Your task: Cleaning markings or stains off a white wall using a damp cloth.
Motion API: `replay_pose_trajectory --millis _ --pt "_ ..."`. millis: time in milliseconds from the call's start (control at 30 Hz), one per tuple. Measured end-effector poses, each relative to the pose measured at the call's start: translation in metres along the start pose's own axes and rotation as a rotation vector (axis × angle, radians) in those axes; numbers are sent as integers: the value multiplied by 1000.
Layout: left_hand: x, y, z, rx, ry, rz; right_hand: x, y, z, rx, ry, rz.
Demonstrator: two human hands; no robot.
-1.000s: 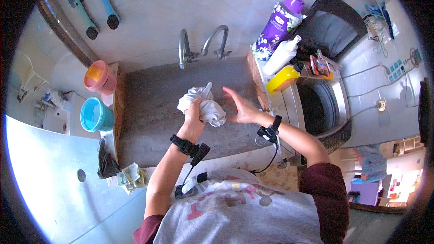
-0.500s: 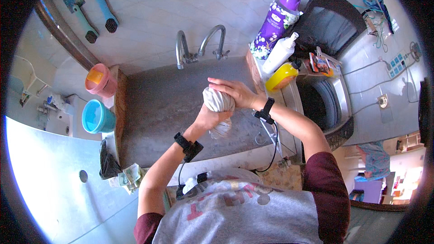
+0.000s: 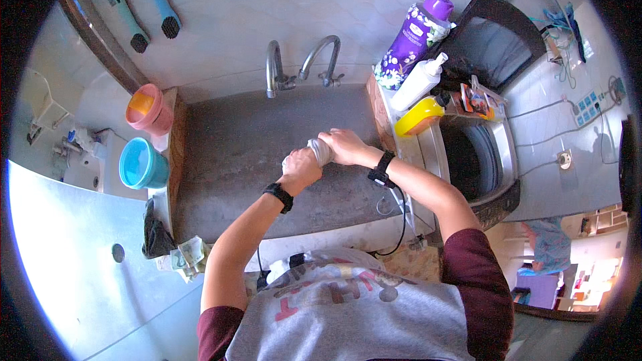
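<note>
A wet-looking white cloth [image 3: 320, 152], bunched and twisted, is gripped between my two hands above the grey stone sink [image 3: 234, 120]. My left hand [image 3: 300, 168] wraps round one end, with a bit of cloth poking out past its fingers. The other end sits in my right hand [image 3: 344, 146], whose fingers curl over it. Most of the cloth is hidden inside my fists. Both wrists carry black straps. Beyond my hands, two metal taps [image 3: 273, 70] stand at the sink's back wall.
To the left, a pink tub [image 3: 148, 115] and a turquoise tub [image 3: 144, 164] stand on the ledge. A purple bottle [image 3: 411, 43], a white bottle [image 3: 418, 82] and a yellow bottle [image 3: 420, 117] line the right ledge, beside an opened washing machine [image 3: 471, 154]. Two brushes [image 3: 160, 3] hang on the wall.
My hands have closed into fists on the cloth and twisted it tighter. Before, my right hand lay flatter against it and more cloth showed. The left hand has turned over.
</note>
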State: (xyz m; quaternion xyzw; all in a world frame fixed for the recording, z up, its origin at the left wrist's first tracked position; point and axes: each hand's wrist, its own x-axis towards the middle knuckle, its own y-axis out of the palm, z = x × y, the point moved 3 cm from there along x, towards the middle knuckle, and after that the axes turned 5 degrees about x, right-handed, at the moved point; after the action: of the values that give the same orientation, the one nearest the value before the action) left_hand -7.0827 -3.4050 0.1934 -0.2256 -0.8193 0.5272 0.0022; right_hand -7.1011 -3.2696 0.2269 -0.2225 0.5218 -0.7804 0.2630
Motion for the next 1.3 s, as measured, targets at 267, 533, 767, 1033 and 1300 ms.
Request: replay_pose_trajectory --millis 267,533,767,1033,1300 --pt "4 -8 -10 -122 -48 49 7 -18 -16 294 148 137" --pt "5 -47 -6 -885 149 -91 -11 -26 -43 841 192 -226" --pt "-18 -86 -23 -1432 122 -35 -38 11 -43 1784 476 -145" --pt "-17 -69 -18 -1548 78 105 -5 -22 -3 2092 156 -293" --pt "-5 -40 -12 -680 196 -307 1 1 -4 2114 643 -402"
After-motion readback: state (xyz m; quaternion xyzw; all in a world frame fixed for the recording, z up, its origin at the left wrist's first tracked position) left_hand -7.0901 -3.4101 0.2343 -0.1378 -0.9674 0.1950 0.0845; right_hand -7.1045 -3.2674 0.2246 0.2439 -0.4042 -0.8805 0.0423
